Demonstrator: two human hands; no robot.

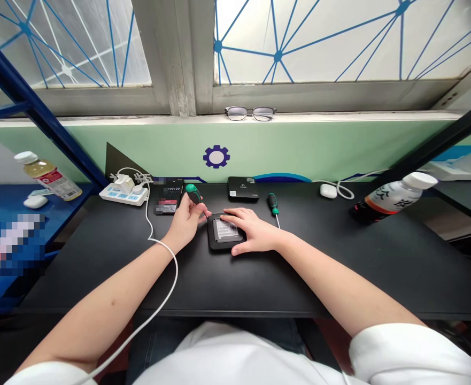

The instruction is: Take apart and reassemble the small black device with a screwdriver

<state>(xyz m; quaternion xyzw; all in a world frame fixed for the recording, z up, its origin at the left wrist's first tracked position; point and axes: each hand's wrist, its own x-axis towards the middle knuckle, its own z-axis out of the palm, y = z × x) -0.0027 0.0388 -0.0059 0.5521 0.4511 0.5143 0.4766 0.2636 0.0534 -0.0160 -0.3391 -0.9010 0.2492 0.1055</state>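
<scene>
My left hand [184, 222] is closed around a screwdriver with a green and black handle [193, 192]. The handle's end points up and away, and the shaft slants down toward the far left corner of a flat black square case [215, 247]. Its tip is too small to make out. Set into the top of this case is a panel with a whitish printed label [226, 230]. Across the case's right side lies my right hand [253, 230], fingers spread, the thumb by its near right corner. A second green and black screwdriver [273, 204] lies just beyond my right wrist.
Behind the case sits a small black box [243, 189]. A phone [169, 198] and a white power strip [123, 193] stand at the left, with a white cable [175, 278] looping over my left forearm. An earbud case [328, 191] and a bottle [393, 198] are at the right.
</scene>
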